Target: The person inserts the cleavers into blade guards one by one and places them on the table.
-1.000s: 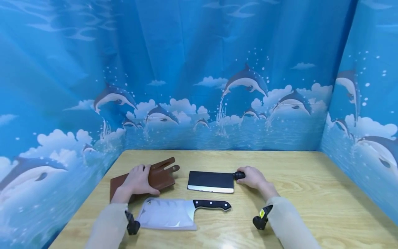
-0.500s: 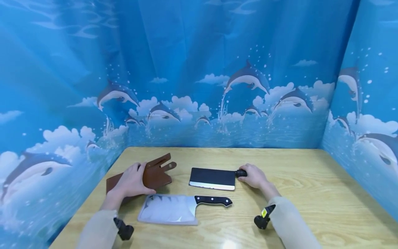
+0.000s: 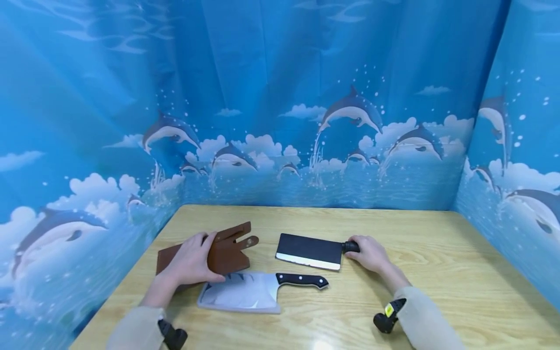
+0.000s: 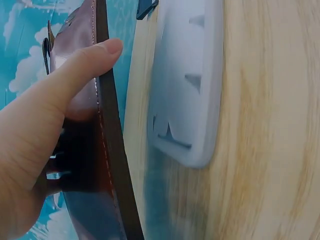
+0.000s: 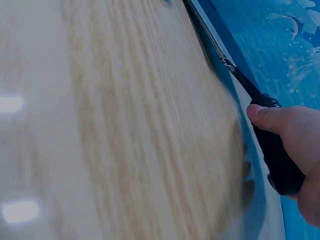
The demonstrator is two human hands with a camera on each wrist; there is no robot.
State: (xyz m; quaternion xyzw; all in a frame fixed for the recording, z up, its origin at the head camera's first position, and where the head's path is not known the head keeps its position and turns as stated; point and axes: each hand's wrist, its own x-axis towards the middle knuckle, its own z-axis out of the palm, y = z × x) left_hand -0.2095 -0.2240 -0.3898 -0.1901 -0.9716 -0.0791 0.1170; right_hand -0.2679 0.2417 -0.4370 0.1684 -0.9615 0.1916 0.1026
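A brown leather knife sheath [image 3: 229, 257] with a snap strap is gripped by my left hand [image 3: 192, 262], which spans it with the thumb along the near side. The left wrist view shows the stitched edge of the sheath [image 4: 100, 100] raised off the table. My right hand [image 3: 372, 255] holds a dark-bladed cleaver [image 3: 308, 249] by its black handle [image 5: 275, 150], blade pointing left and bright edge towards me. Closer to me lies a second cleaver [image 3: 302, 280] with a riveted black handle. A whitish, see-through cover [image 4: 185, 90] encloses its blade. My left thumb tip is close to that cover.
The wooden table [image 3: 415, 291] extends to both sides of the hands. A blue curtain [image 3: 271, 170] printed with dolphins closes off the back and sides.
The dark-bladed cleaver has shifted right and slightly turned, with my right hand on its handle. The sheath in my left hand has moved a little left, then right. The covered cleaver stays put.
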